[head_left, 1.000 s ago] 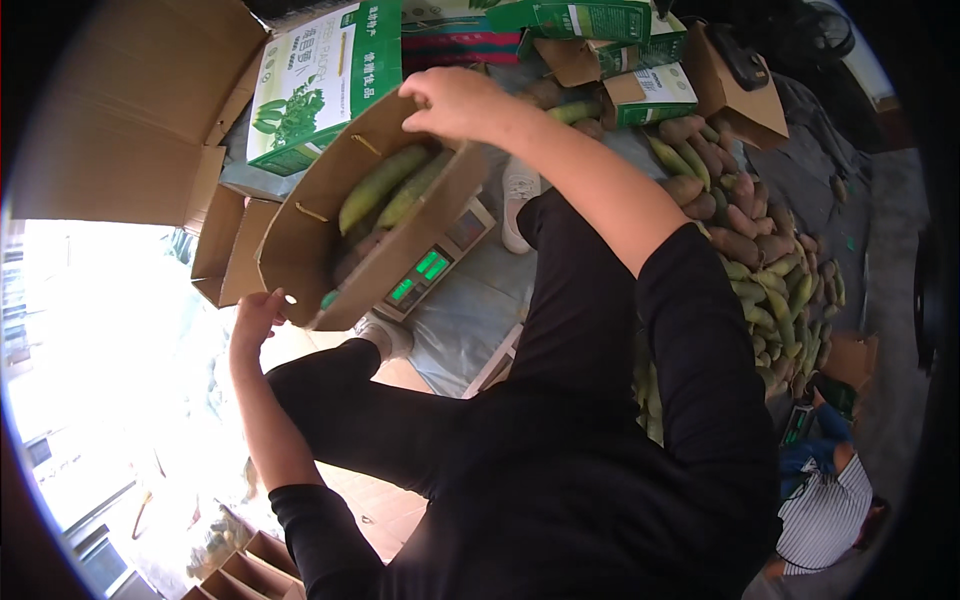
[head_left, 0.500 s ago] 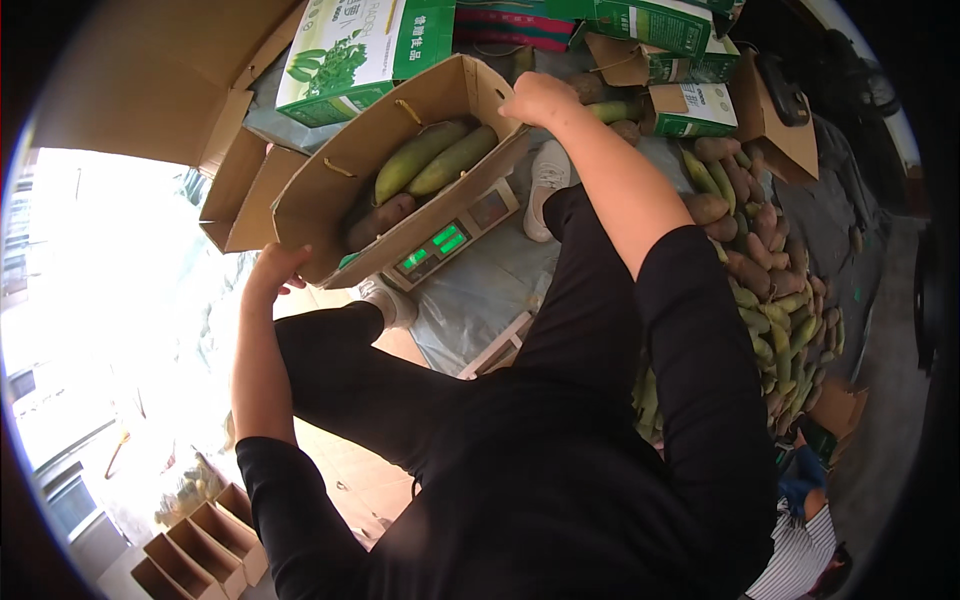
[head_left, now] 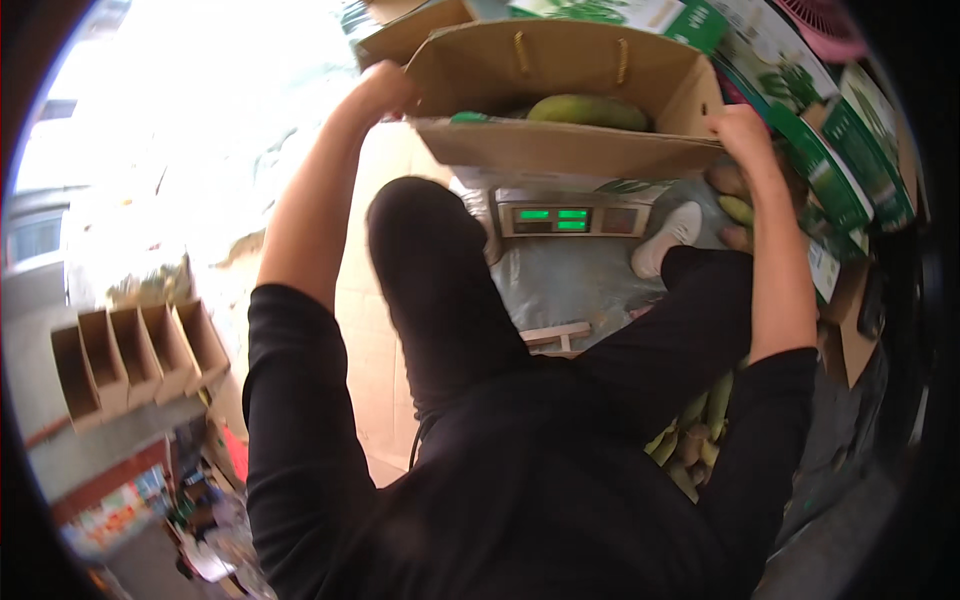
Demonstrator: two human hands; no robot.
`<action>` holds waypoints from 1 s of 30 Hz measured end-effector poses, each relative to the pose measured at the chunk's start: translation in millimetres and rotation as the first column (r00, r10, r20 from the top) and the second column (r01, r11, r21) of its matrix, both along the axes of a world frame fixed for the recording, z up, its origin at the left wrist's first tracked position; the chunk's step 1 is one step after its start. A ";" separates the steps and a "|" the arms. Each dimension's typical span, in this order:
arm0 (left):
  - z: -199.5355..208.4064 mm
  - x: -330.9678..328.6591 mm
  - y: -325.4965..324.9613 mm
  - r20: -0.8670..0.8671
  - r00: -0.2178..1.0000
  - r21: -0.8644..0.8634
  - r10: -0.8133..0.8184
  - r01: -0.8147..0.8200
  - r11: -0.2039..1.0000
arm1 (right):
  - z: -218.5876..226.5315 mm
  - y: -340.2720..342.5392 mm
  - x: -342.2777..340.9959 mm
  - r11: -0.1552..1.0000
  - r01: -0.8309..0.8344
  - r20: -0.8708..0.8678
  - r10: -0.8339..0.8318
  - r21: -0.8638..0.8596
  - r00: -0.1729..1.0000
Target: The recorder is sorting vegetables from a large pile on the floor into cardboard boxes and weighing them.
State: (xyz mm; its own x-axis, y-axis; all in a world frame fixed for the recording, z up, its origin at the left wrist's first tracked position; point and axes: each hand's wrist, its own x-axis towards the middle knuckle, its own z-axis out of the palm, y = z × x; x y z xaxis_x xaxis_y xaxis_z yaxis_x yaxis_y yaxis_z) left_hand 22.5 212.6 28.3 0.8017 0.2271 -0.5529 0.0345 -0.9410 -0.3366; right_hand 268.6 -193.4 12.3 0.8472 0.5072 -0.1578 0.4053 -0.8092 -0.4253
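My left hand [head_left: 388, 92] is closed on the left end of an open cardboard box [head_left: 570, 150]. At the opposite end my right hand [head_left: 742, 132] grips the upper edge near a small hole. A green radish [head_left: 588, 111] lies inside, and the near wall hides most of the other contents. Yellow cord handles [head_left: 521, 53] are on the far wall. Just beyond my knees stands a weighing scale [head_left: 622, 220] with lit green displays. The box seems to be above or behind it; whether they touch I cannot tell.
Green and white printed cartons [head_left: 820, 165] crowd the right, with a pink plastic basket [head_left: 825, 28] behind them. More radishes [head_left: 690, 445] lie beside my right leg. Several empty cardboard boxes [head_left: 140, 355] stand in a row at left. A white shoe [head_left: 668, 240] is beside the scale.
The view has turned, and the box now lies straight across in front of me. It looks lifted and larger, with less of its contents showing. Both hands keep hold of its ends.
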 end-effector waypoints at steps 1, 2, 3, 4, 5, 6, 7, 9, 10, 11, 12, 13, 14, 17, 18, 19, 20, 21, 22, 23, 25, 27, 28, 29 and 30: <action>12.5 -16.3 11.7 0.176 0.870 -0.491 0.460 -0.327 0.807 | 9.4 11.7 -4.2 0.998 0.007 -0.009 -0.006 0.065 1.000; 29.6 -28.7 4.9 0.213 0.788 -0.553 0.578 -0.391 0.736 | 18.2 21.3 -11.3 0.987 0.022 -0.086 -0.008 0.157 0.996; 48.3 -42.7 0.0 0.251 0.685 -0.611 0.683 -0.435 0.661 | 27.7 36.9 -16.8 0.985 0.003 -0.059 0.007 0.172 0.998; 49.8 -61.6 9.1 0.253 0.665 -0.609 0.702 -0.454 0.650 | 36.0 51.6 -23.8 0.982 -0.047 -0.018 0.051 0.185 0.999; 50.6 -82.3 19.4 0.325 0.654 -0.597 0.683 -0.419 0.684 | 43.7 66.2 -31.8 0.976 -0.094 0.024 0.091 0.195 0.996; 54.8 -106.3 29.6 0.400 0.636 -0.573 0.660 -0.388 0.722 | 55.8 85.2 -43.8 0.971 -0.124 0.026 0.122 0.204 0.992; 53.6 -125.3 32.4 0.401 0.622 -0.575 0.673 -0.401 0.713 | 66.6 100.2 -55.7 0.965 -0.186 0.040 0.181 0.187 0.983; 48.0 -162.3 34.4 0.300 0.315 -0.784 0.901 -0.457 0.421 | 78.7 127.7 -83.2 0.953 -0.255 0.062 0.248 0.166 0.967; 38.5 -192.5 45.7 0.372 0.340 -0.765 0.864 -0.416 0.492 | 81.1 144.9 -98.7 0.930 -0.358 0.155 0.342 0.089 0.927; 23.9 -230.0 60.5 0.441 0.362 -0.740 0.821 -0.371 0.561 | 81.7 161.5 -113.4 0.895 -0.446 0.240 0.433 0.000 0.869; 13.1 -267.8 76.9 0.463 0.403 -0.685 0.790 -0.403 0.607 | 69.6 181.7 -119.2 0.844 -0.530 0.242 0.532 -0.078 0.812; 2.4 -292.0 81.4 0.470 0.452 -0.630 0.758 -0.430 0.647 | 56.4 199.3 -125.1 0.784 -0.599 0.223 0.620 -0.163 0.752; -1.6 -295.7 51.3 0.408 0.395 -0.630 0.823 -0.531 0.567 | 55.7 210.4 -161.5 0.896 -0.409 0.083 0.427 -0.172 0.900; -29.3 -401.9 59.8 0.503 0.605 -0.288 0.617 -0.556 0.780 | 41.3 242.2 -246.0 0.909 -0.413 0.062 0.416 -0.057 0.907; -38.1 -438.6 52.1 0.541 0.647 -0.205 0.538 -0.519 0.830 | 40.8 248.0 -277.7 0.881 -0.470 -0.008 0.470 -0.047 0.882; -38.3 -491.2 73.7 0.364 0.840 0.001 0.402 -0.432 0.902 | 11.6 262.6 -297.3 0.885 -0.464 -0.046 0.465 0.029 0.884; -53.4 -514.5 65.3 0.274 0.834 0.008 0.479 -0.500 0.866 | -0.3 262.2 -322.6 0.839 -0.541 -0.109 0.534 -0.051 0.838; -58.6 -551.4 64.5 0.298 0.679 -0.109 0.671 -0.674 0.731 | -11.9 261.5 -348.9 0.811 -0.585 -0.132 0.579 -0.012 0.805; -67.0 -569.4 59.9 0.214 0.790 0.018 0.574 -0.591 0.806 | -28.7 259.1 -367.1 0.771 -0.636 -0.189 0.621 -0.029 0.761; -76.3 -583.5 49.1 0.185 0.643 -0.053 0.743 -0.749 0.661 | -36.2 254.1 -388.1 0.758 -0.648 -0.283 0.607 -0.076 0.742; -95.8 -549.1 12.4 0.144 0.260 -0.181 0.955 -0.942 0.284 | -63.3 228.6 -411.3 0.730 -0.655 -0.419 0.542 -0.194 0.728; -81.6 -589.0 -12.0 0.236 0.221 -0.168 0.946 -0.950 0.264 | -73.3 221.4 -459.7 0.599 -0.778 -0.490 0.629 -0.189 0.604; -63.3 -673.6 -6.1 0.228 0.206 -0.151 0.952 -0.958 0.244 | -54.5 225.7 -497.0 0.521 -0.847 -0.473 0.722 -0.110 0.505; -61.6 -707.3 -1.2 0.158 0.277 -0.066 0.948 -0.955 0.290 | -64.7 229.1 -514.5 0.367 -0.927 -0.507 0.785 -0.084 0.357; -76.8 -708.5 5.4 0.120 0.408 -0.045 0.905 -0.908 0.416 | -99.4 230.3 -517.6 0.302 -0.953 -0.428 0.862 0.005 0.271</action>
State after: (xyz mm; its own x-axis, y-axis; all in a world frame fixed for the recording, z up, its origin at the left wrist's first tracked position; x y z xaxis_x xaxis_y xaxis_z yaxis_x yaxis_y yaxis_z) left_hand -686.0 218.0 -48.5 0.1708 0.8699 -0.4627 0.8994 -0.3294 -0.2874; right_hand -249.0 36.9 -87.1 -0.2752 0.8193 -0.5029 0.8243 -0.0681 -0.5620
